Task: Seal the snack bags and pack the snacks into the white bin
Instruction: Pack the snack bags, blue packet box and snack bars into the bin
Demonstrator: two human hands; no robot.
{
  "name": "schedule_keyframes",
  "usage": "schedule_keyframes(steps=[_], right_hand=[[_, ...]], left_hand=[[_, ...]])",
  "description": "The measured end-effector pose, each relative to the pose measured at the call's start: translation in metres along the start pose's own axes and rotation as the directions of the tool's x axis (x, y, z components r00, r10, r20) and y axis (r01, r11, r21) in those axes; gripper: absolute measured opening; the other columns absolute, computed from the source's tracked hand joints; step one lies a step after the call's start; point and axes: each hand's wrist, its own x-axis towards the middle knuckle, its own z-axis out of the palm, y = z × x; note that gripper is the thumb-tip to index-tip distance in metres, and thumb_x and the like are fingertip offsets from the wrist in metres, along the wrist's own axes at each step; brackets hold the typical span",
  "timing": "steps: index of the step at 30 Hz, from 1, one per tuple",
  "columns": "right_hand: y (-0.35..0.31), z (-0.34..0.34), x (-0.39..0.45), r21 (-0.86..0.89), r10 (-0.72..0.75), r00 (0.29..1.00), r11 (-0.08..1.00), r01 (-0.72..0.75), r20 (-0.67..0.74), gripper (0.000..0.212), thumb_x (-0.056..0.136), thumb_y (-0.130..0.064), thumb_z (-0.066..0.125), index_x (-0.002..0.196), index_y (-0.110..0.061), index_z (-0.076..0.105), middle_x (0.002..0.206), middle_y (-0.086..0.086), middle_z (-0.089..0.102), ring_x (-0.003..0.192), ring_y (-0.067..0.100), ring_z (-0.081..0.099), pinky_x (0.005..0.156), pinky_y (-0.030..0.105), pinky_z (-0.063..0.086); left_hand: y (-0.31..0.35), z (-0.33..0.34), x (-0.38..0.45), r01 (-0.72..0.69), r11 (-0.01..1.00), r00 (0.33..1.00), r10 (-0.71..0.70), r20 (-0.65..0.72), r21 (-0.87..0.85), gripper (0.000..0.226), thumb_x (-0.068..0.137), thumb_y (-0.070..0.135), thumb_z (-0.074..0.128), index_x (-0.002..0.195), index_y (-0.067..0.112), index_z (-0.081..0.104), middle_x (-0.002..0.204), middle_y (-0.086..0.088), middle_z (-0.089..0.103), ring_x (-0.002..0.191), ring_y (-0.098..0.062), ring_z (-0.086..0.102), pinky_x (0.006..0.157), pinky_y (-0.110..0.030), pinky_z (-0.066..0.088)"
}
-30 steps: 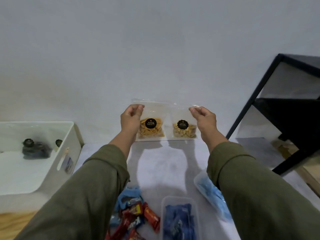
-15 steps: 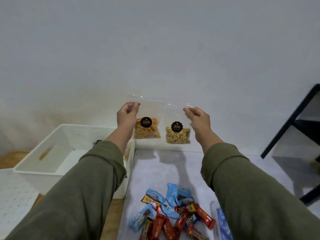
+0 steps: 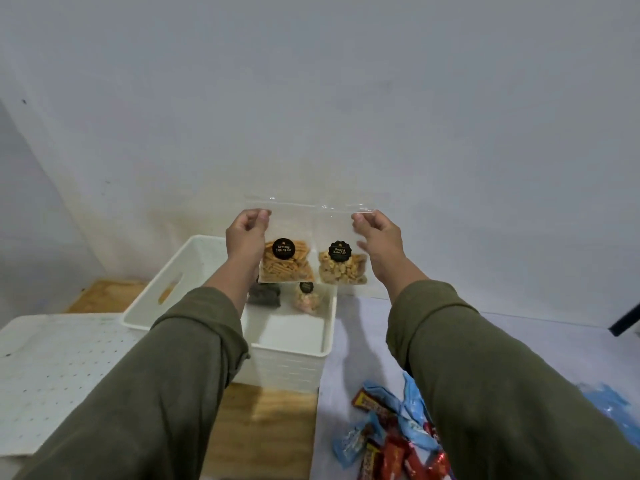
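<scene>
Pinched at its two upper corners, one clear zip bag hangs upright between both hands, above the far right part of the white bin. Left hand: fingers curled, thumb and fingertips nipping the bag's upper left corner. Right hand: thumb and forefinger nipping the upper right corner, remaining fingers loosely spread behind the film. Whether the zip strip is pressed closed cannot be told.

Bag contents, side by side:
- left: orange stick snacks, round black label.
- right: pale nut snacks, round black label.

Near, right: heap of wrapped candies, red and light blue wrappers, on the grey-white table cover. Further blue wrappers at the near right edge.

Near, left: white perforated board. Wooden surface shows between it and the table cover.

Middle: white bin, open-topped, with a slot handle in its left wall, standing just left of the table cover. Inside, at its far end: one dark packet and one small clear packet of pinkish snacks with a black label.

Far: plain pale wall. Dark frame piece at the right edge.

Both forearms in olive green sleeves.
</scene>
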Motion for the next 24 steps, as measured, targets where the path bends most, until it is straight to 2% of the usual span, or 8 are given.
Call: schedule_keyframes(steps=[2, 7, 12, 19, 21, 24], right_hand=[[0.01, 0.02, 0.003, 0.009, 0.016, 1.0, 1.0, -0.016, -0.016, 0.01, 0.092, -0.018, 0.058, 0.082, -0.019, 0.058, 0.084, -0.006, 0.06, 0.091, 0.015, 0.056, 0.083, 0.034, 0.045], [0.047, 0.065, 0.009, 0.005, 0.062, 0.995, 0.998, -0.062, -0.075, 0.014, 0.092, -0.015, 0.057, 0.079, -0.019, 0.057, 0.082, -0.005, 0.06, 0.087, 0.013, 0.057, 0.082, 0.033, 0.043], [0.087, 0.094, 0.015, -0.016, 0.115, 0.985, 0.993, -0.118, -0.125, 0.014, 0.093, -0.014, 0.055, 0.08, -0.019, 0.057, 0.082, -0.004, 0.06, 0.08, 0.006, 0.058, 0.087, 0.031, 0.044], [0.133, 0.107, 0.02, -0.085, 0.161, 0.974, 0.981, -0.176, -0.16, 0.015, 0.094, -0.018, 0.054, 0.08, -0.02, 0.057, 0.083, -0.004, 0.06, 0.079, 0.006, 0.056, 0.07, 0.022, 0.043], [0.143, 0.106, 0.023, -0.101, 0.179, 0.968, 0.975, -0.199, -0.175, 0.016, 0.094, -0.019, 0.054, 0.078, -0.021, 0.057, 0.082, -0.005, 0.06, 0.079, 0.007, 0.055, 0.068, 0.023, 0.042], [0.16, 0.102, 0.029, -0.14, 0.221, 0.957, 0.958, -0.249, -0.191, 0.015, 0.094, -0.024, 0.053, 0.08, -0.022, 0.058, 0.086, -0.004, 0.062, 0.084, 0.012, 0.057, 0.073, 0.028, 0.044]], left_hand=[[-0.008, -0.014, 0.017, 0.018, 1.0, 1.0, -0.018, 0.023, 0.019, 0.014, 0.093, 0.027, 0.057, 0.08, 0.029, 0.062, 0.086, 0.011, 0.06, 0.095, -0.012, 0.056, 0.079, -0.034, 0.042], [-0.039, -0.048, 0.051, 0.077, 0.996, 0.993, -0.082, 0.09, 0.053, 0.015, 0.093, 0.026, 0.056, 0.079, 0.028, 0.061, 0.087, 0.012, 0.061, 0.093, -0.011, 0.056, 0.079, -0.034, 0.042], [-0.079, -0.068, 0.071, 0.145, 0.986, 0.978, -0.156, 0.135, 0.088, 0.016, 0.094, 0.025, 0.056, 0.078, 0.027, 0.06, 0.09, 0.011, 0.062, 0.099, -0.013, 0.057, 0.091, -0.037, 0.045], [-0.125, -0.08, 0.087, 0.219, 0.963, 0.951, -0.247, 0.184, 0.159, 0.013, 0.095, 0.03, 0.052, 0.084, 0.029, 0.059, 0.108, 0.003, 0.06, 0.106, -0.019, 0.053, 0.098, -0.046, 0.046], [-0.137, -0.08, 0.091, 0.236, 0.957, 0.944, -0.268, 0.193, 0.171, 0.012, 0.095, 0.03, 0.051, 0.085, 0.029, 0.058, 0.106, 0.002, 0.06, 0.105, -0.02, 0.054, 0.097, -0.046, 0.047], [-0.153, -0.078, 0.096, 0.231, 0.958, 0.944, -0.263, 0.201, 0.172, 0.015, 0.096, 0.027, 0.052, 0.083, 0.026, 0.059, 0.091, 0.007, 0.06, 0.094, -0.019, 0.053, 0.088, -0.04, 0.046]])
